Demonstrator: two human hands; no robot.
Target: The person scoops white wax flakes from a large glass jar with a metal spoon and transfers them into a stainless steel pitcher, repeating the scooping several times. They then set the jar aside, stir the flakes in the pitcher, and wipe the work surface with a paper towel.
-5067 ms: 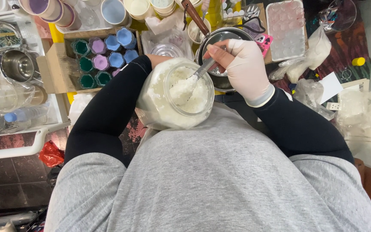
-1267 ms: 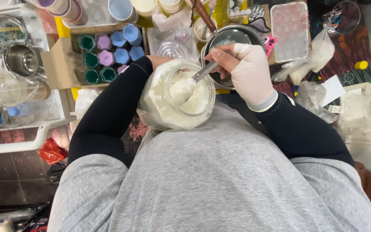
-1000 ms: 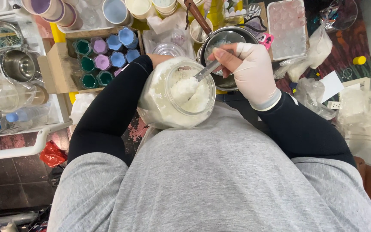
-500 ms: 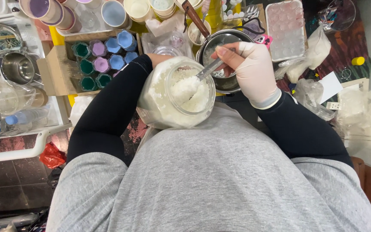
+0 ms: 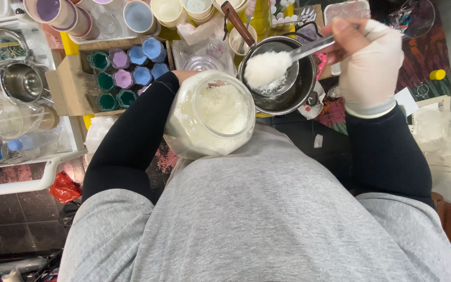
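From far left, I count one steel cup (image 5: 23,81) on the white rack, one clear bottle with a blue cap (image 5: 6,149) lying below it, and a cardboard box (image 5: 66,91) holding nine small pots (image 5: 131,70) that I can see, in teal, purple and blue. My left hand (image 5: 182,76) is mostly hidden behind the one big glass jar (image 5: 210,115); it wraps round the far side, holding the jar tilted against my chest, mouth up, half full of white flakes (image 5: 223,107). Just right of the jar sits one metal pot (image 5: 283,78) on the desk (image 5: 309,141). Over it I see one scoop (image 5: 272,68), heaped with the white flakes, well clear of the jar. My right hand (image 5: 369,62), gloved in white, is closed on the scoop's handle, fingers pinching it from above. Further right I count one yellow cap (image 5: 437,74) and some crumpled clear plastic (image 5: 444,133).
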